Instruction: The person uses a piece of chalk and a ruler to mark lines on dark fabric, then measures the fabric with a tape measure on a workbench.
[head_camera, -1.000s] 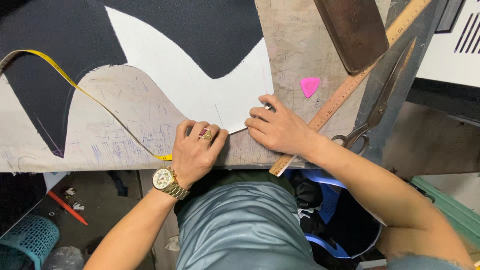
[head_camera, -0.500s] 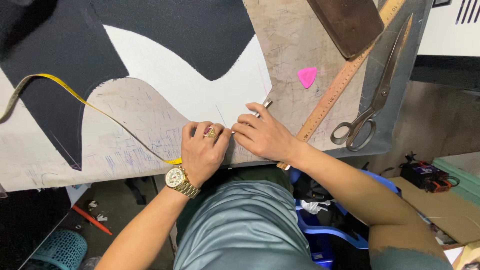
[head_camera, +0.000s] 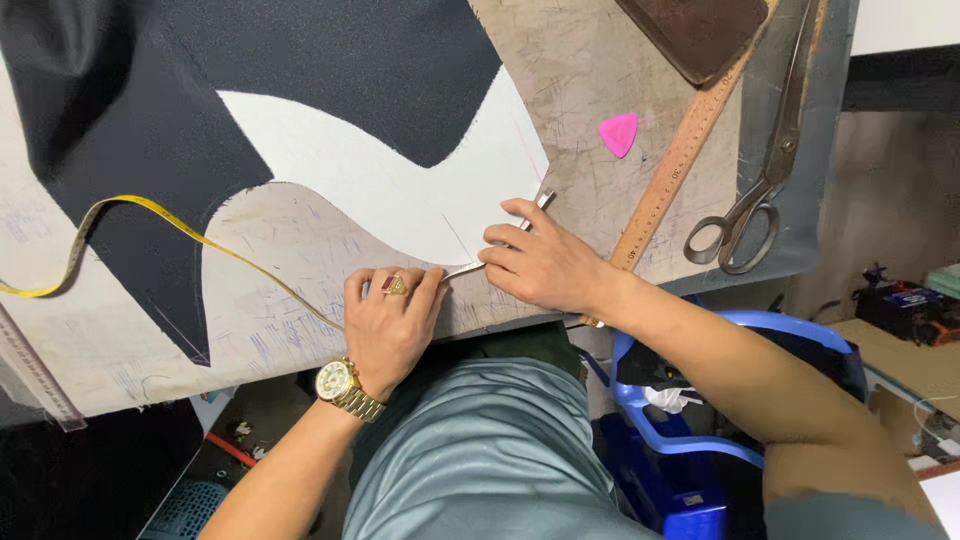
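free: bare tabletop (head_camera: 580, 70) | blocked right — wooden ruler (head_camera: 680, 160), scissors (head_camera: 760, 160)

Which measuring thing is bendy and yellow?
The yellow tape measure, curling loosely over the dark cloth on the left. The wooden ruler on the right is stiff, straight and brown, lying beside the scissors.

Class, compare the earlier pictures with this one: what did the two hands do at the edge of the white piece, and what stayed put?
The right hand slid left toward the left hand and now presses a thin metal strip along the white piece; the left hand's fingers meet its end. The tape measure, pink chalk, ruler and scissors stayed as they were.
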